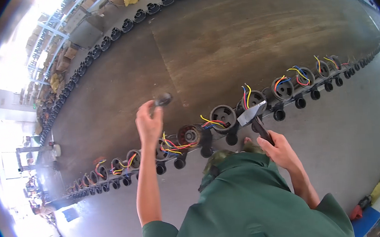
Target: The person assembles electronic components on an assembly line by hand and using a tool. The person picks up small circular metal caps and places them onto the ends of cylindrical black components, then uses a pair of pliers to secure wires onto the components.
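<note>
The grip of the right hand [281,149] was wrapped round the handle of a hammer [252,113], seemingly leaving its head free; the left hand [149,125] pinched a blurred dark part [164,99]. Wired housings [223,117] lined the tabletop's [229,52] near edge, apparently for easy reach.

Brown table [246,37]; wired black housings [221,114] line its near edge; dark parts [127,25] opposite.

Left hand [149,123]: holds dark part [165,99] | right hand [283,150]: grips hammer [252,113]
</note>
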Demonstrator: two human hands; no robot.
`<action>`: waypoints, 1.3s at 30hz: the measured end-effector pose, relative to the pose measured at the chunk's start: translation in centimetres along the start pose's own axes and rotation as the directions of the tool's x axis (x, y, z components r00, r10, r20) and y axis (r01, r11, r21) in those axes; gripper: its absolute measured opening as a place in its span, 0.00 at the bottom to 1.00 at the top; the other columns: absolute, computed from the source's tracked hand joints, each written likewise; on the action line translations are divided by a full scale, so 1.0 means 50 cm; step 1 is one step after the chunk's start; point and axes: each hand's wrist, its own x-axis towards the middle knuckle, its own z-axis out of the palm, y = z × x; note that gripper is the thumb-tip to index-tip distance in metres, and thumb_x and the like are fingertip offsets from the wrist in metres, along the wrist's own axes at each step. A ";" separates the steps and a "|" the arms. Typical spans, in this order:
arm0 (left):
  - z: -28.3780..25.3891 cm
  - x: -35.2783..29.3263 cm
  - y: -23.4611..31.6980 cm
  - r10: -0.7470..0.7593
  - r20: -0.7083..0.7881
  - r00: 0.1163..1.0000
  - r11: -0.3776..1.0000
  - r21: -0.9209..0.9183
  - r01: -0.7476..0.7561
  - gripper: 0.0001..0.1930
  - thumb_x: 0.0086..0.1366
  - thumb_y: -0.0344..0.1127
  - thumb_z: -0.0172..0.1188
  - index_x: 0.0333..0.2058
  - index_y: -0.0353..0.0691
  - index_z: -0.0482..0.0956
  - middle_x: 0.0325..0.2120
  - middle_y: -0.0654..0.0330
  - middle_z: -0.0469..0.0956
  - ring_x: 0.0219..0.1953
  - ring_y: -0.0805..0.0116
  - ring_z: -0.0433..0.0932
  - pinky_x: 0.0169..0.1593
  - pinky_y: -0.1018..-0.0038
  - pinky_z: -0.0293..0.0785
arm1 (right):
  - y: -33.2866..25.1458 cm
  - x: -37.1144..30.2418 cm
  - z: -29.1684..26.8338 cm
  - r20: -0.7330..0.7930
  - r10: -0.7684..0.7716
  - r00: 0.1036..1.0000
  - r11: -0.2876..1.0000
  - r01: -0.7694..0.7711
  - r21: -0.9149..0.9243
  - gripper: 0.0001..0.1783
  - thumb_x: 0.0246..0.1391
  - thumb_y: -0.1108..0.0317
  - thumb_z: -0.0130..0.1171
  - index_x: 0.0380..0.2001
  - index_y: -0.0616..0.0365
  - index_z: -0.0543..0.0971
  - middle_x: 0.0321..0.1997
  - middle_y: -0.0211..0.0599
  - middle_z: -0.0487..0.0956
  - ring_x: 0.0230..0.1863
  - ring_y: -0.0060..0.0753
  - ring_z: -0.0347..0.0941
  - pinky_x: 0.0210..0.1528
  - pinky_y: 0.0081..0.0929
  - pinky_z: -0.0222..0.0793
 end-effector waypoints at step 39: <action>0.329 -0.310 0.136 -0.290 0.143 0.946 0.616 -0.729 0.299 0.13 0.68 0.40 0.70 0.33 0.33 0.85 0.14 0.64 0.68 0.16 0.83 0.65 0.19 0.73 0.63 | -0.066 0.119 0.074 0.124 -0.182 0.975 0.861 0.219 -0.458 0.17 0.71 0.58 0.55 0.31 0.59 0.74 0.21 0.20 0.71 0.22 0.14 0.65 0.23 0.22 0.61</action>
